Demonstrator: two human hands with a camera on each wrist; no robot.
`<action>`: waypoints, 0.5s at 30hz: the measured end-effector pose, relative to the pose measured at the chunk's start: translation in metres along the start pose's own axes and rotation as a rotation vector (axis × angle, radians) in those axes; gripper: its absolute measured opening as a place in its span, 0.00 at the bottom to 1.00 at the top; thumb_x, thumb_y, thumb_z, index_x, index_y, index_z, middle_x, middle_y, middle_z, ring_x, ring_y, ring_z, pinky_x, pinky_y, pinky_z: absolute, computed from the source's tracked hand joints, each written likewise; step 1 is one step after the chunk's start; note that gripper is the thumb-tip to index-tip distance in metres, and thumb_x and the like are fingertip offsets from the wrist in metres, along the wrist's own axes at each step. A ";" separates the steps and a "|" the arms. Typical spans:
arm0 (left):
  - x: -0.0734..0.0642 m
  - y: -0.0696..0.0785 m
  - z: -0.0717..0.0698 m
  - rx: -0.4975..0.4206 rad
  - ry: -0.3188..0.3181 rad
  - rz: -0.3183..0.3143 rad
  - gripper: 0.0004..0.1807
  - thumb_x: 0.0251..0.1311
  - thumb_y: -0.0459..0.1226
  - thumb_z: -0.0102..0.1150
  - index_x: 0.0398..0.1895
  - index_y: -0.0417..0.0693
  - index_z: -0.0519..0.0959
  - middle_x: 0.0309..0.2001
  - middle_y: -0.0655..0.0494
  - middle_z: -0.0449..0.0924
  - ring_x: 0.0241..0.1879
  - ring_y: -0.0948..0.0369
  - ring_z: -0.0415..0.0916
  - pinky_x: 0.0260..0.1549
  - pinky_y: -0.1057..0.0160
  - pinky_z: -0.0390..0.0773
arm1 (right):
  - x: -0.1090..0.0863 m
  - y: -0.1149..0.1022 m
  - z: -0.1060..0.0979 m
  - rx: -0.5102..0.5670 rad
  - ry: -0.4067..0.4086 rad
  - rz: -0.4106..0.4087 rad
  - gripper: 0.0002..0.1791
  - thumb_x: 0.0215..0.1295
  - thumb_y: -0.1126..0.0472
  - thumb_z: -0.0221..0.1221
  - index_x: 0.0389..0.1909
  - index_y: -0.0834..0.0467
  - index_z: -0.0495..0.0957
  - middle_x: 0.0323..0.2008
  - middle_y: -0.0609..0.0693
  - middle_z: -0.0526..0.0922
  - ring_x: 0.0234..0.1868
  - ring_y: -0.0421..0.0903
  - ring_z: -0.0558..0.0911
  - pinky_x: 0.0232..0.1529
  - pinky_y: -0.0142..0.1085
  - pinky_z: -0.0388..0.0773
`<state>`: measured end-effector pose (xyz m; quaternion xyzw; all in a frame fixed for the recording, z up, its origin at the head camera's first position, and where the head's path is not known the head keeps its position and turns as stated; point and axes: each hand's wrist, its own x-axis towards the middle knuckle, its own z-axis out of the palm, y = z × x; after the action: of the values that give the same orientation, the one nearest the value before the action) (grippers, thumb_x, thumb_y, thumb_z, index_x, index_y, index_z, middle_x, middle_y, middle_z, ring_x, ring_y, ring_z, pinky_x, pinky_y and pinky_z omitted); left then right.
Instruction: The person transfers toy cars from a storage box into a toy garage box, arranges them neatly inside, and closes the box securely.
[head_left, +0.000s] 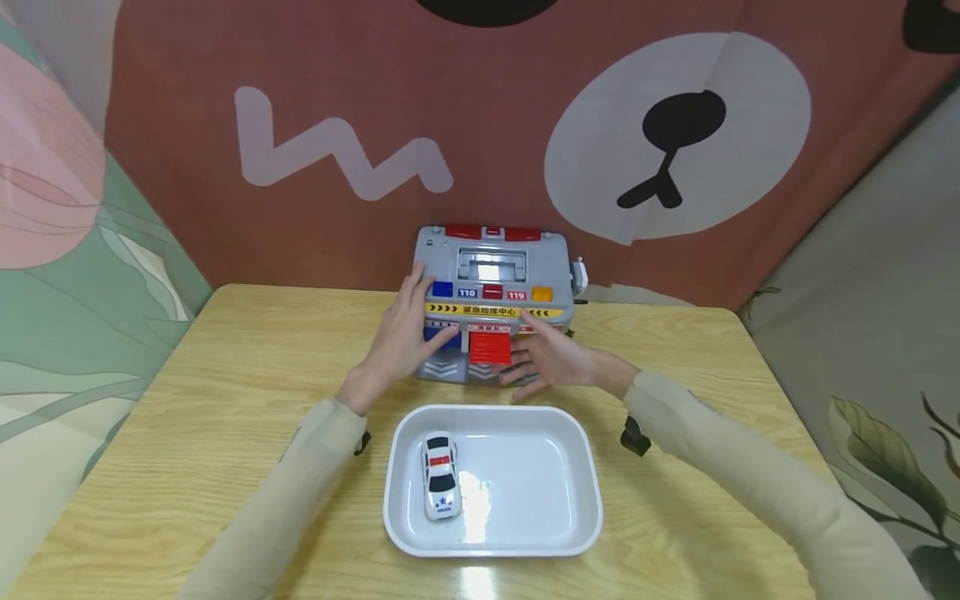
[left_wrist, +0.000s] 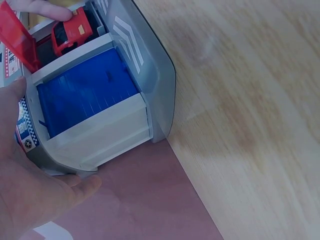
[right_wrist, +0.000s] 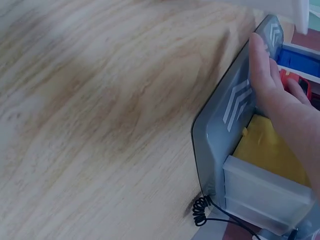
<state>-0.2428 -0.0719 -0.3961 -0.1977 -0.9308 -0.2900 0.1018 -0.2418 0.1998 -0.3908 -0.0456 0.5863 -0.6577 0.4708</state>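
Note:
A grey toy garage [head_left: 491,250] stands at the back of the table, its red door [head_left: 490,348] lifted outward. My left hand [head_left: 401,333] grips its left end, with the thumb across the front and the other fingers along the side. In the left wrist view a red toy car [left_wrist: 74,32] sits in the middle bay, beside the lowered blue door [left_wrist: 90,90]. My right hand [head_left: 562,358] reaches to that bay with fingers extended, and one fingertip [left_wrist: 57,11] touches the car. The yellow door [right_wrist: 270,150] is down in the right wrist view.
A white tray [head_left: 393,500] stands in front of the garage, with a white toy police car [head_left: 441,479] lying in its left part. A coiled black cord [right_wrist: 200,210] hangs at the garage's right end. A printed cloth [head_left: 337,242] rises right behind the table.

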 end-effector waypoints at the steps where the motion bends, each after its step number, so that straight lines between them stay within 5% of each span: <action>1: 0.000 0.000 0.000 -0.003 -0.002 0.002 0.49 0.60 0.56 0.59 0.76 0.44 0.48 0.77 0.54 0.29 0.74 0.47 0.36 0.67 0.42 0.53 | 0.000 0.000 0.000 -0.003 0.008 0.008 0.50 0.66 0.26 0.30 0.73 0.63 0.48 0.69 0.68 0.57 0.68 0.67 0.58 0.62 0.59 0.64; 15: 0.000 0.001 0.000 0.009 -0.009 -0.007 0.49 0.61 0.56 0.59 0.76 0.45 0.48 0.77 0.55 0.28 0.75 0.49 0.36 0.67 0.42 0.53 | 0.001 0.000 0.006 -0.053 0.110 -0.002 0.51 0.65 0.25 0.30 0.71 0.65 0.53 0.66 0.67 0.62 0.65 0.66 0.63 0.60 0.60 0.65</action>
<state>-0.2427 -0.0714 -0.3959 -0.1953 -0.9332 -0.2854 0.0975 -0.2385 0.1948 -0.3893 -0.0223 0.6286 -0.6437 0.4359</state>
